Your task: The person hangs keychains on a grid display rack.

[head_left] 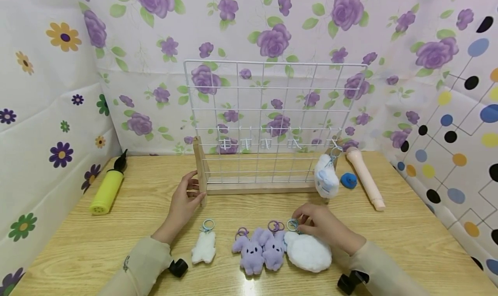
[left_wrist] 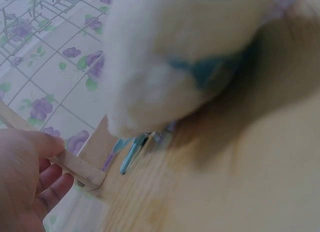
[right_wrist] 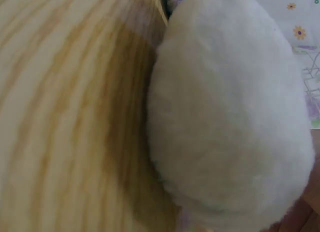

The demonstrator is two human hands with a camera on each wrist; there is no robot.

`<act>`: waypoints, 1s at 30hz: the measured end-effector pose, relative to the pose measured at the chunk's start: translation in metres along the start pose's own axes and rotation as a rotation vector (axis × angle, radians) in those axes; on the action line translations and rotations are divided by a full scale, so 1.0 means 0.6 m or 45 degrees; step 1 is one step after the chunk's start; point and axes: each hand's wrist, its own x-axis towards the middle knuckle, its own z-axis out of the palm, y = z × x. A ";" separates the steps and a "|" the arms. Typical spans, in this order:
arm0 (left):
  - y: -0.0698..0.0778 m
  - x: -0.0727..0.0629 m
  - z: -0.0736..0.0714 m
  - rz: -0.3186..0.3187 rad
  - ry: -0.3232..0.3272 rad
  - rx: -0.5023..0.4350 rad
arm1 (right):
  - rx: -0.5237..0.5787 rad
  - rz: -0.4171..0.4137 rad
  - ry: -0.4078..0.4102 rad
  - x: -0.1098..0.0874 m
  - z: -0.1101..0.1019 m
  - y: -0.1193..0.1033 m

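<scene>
A white wire grid rack (head_left: 256, 110) stands in a wooden stand (head_left: 200, 166). My left hand (head_left: 186, 201) grips the stand's left foot, thumb on the near side; the left wrist view shows the thumb along the wood (left_wrist: 80, 167). My right hand (head_left: 319, 222) pinches the blue ring at the top of a round white plush keychain (head_left: 309, 253), which lies on the table. That plush fills much of the right wrist view, where the fingertips are hidden. Two purple plush keychains (head_left: 252, 255) lie to its left, then a smaller white plush keychain (head_left: 204, 247).
Several white hooks (head_left: 266, 144) sit on the grid. A white and blue plush keychain (head_left: 327, 177) hangs at its right end. Beyond are a blue rubber duck (head_left: 349, 180) and a pale pink tube (head_left: 365, 179). A yellow-green hand pump (head_left: 106, 191) lies far left.
</scene>
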 end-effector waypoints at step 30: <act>-0.004 0.000 0.001 0.029 0.016 -0.008 | -0.205 0.004 -0.053 0.024 0.014 -0.006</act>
